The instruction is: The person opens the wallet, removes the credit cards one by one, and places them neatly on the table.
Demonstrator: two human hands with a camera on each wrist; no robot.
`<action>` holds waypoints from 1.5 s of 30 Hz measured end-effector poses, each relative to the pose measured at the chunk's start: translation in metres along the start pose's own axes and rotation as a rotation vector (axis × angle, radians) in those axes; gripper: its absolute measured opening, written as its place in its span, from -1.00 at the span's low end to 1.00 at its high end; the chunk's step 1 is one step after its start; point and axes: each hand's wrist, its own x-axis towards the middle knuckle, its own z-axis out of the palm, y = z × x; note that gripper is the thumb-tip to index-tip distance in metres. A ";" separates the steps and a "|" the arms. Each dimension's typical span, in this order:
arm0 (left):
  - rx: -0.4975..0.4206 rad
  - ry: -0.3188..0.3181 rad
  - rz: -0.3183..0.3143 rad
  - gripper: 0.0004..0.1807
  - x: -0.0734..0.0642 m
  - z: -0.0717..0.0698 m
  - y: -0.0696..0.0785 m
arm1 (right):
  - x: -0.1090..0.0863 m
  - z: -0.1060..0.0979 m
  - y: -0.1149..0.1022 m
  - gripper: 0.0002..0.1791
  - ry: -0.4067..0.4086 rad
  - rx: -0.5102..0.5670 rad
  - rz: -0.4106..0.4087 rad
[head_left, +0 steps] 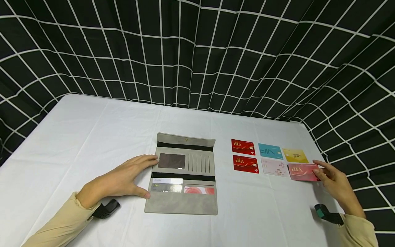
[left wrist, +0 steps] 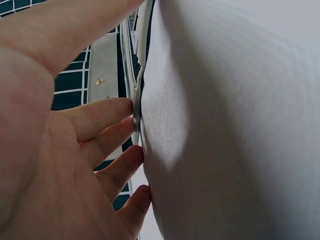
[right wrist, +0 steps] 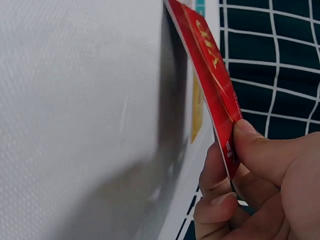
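Note:
An opened grey wallet (head_left: 197, 202) lies on the white table, with a few cards tucked in its lower slots, among them a grey LOGO card (head_left: 166, 187) and a pink-and-white card (head_left: 199, 190). My left hand (head_left: 123, 176) rests at the wallet's left edge, fingers extended and fingertips touching it; the left wrist view shows the fingers (left wrist: 107, 117) against that edge. At the far right my right hand (head_left: 336, 183) pinches a red VIP card (head_left: 302, 172) by its right end, between thumb and fingers. In the right wrist view this card (right wrist: 210, 75) is tilted, raised off the cloth.
Left of the held card lie two red VIP cards (head_left: 243, 147), a blue card (head_left: 270, 151) and a pale pink card (head_left: 274, 167). A yellow card (head_left: 295, 155) lies just behind it. A black gridded curtain (head_left: 197, 51) borders the table's back and right side.

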 end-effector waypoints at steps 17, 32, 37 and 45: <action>-0.006 0.006 0.001 0.15 0.000 0.001 0.000 | 0.011 0.004 0.001 -0.37 -0.058 -0.164 0.137; -0.005 0.018 0.006 0.13 0.000 0.000 0.001 | 0.005 0.003 -0.007 -0.45 0.017 -0.132 0.092; 0.000 0.019 0.010 0.13 0.000 0.000 0.000 | 0.001 0.004 -0.015 -0.45 0.013 -0.100 0.037; 0.001 0.014 0.009 0.14 0.000 0.001 -0.001 | 0.001 0.005 -0.027 -0.45 0.000 -0.113 -0.001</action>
